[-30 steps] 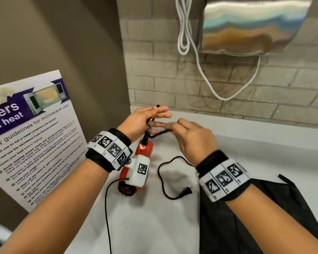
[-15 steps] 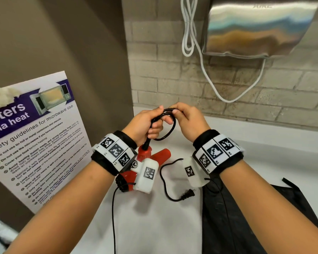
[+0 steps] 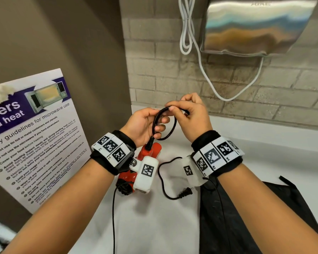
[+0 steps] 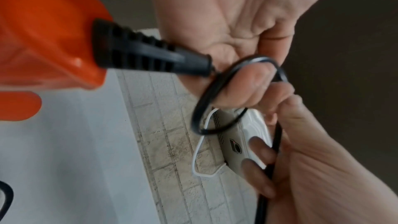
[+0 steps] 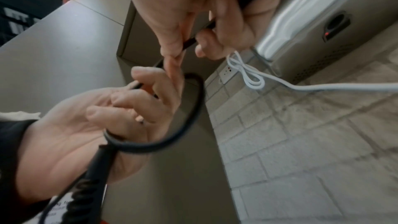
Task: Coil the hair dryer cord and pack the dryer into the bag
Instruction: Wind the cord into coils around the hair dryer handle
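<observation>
The left hand [image 3: 145,125] holds a loop of the black cord [image 3: 164,125] in its curled fingers, its grip closed round the strand just above the ribbed strain relief [image 4: 148,57]; the right hand [image 3: 191,116], touching it at 3 o'clock, pinches the top of the same loop between thumb and forefinger, the remaining cord running back through its palm; the red hair dryer [image 3: 151,153] hangs just below the left hand at 6 o'clock, its handle end uppermost, its lower end at or near the white surface [image 3: 154,226], contact not discernible; the loose tail of cord curves down over the surface between the two wrists, ending in the plug [image 3: 186,193], which lies flat just beside the edge of the black bag [image 3: 246,217]; the bag lies flat at 4 o'clock from the hands, under the right forearm, its inside hidden; a second thin black wire [image 3: 113,217] trails from the left wrist camera toward 6 o'clock; bare surface lies open at 6 o'clock between the forearms and at 3 o'clock beyond the right hand; the brick wall [image 3: 173,70] closes the far edge at 12 o'clock, carrying a metal hand dryer [image 3: 255,26] with a white cable [image 3: 206,70] looping beneath; a brown wall closes 9 o'clock, with a microwave poster [image 3: 35,134] leaning against it.
</observation>
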The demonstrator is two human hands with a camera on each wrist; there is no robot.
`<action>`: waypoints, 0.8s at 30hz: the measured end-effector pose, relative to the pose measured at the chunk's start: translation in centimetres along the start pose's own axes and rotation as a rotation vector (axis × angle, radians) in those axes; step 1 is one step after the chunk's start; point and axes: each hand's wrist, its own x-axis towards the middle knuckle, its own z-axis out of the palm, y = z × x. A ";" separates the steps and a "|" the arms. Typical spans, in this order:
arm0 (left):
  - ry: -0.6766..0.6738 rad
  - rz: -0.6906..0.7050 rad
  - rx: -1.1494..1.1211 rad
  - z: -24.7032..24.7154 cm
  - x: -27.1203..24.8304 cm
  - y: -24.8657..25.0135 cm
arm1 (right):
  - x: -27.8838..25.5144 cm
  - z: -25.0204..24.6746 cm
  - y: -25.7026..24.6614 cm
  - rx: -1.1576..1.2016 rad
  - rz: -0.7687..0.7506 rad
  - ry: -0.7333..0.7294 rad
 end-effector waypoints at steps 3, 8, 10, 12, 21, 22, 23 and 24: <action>-0.035 -0.002 0.010 0.0 0.0 0.0 | -0.2 0.1 -0.6 -0.019 -0.016 -0.071; -0.051 -0.034 0.111 0.6 -0.1 -0.2 | -0.2 0.1 -1.0 -0.195 0.007 -0.053; -0.009 -0.026 0.149 0.6 -0.1 -0.3 | -0.1 0.1 -0.8 -0.323 0.024 -0.068; 0.013 -0.010 0.148 0.4 -0.1 -0.1 | -0.1 0.2 -0.3 -0.386 0.039 -0.140; 0.039 0.017 0.156 -0.4 -0.2 0.2 | 0.0 0.2 0.1 -0.197 0.063 -0.194; 0.016 -0.001 0.131 -0.5 -0.2 0.3 | 0.1 0.2 0.0 -0.213 0.061 -0.186; -0.007 -0.020 0.104 -0.5 -0.2 0.3 | 0.1 0.2 0.0 -0.217 0.064 -0.175; -0.024 -0.035 0.078 -0.6 -0.2 0.3 | 0.2 0.2 0.0 -0.213 0.066 -0.164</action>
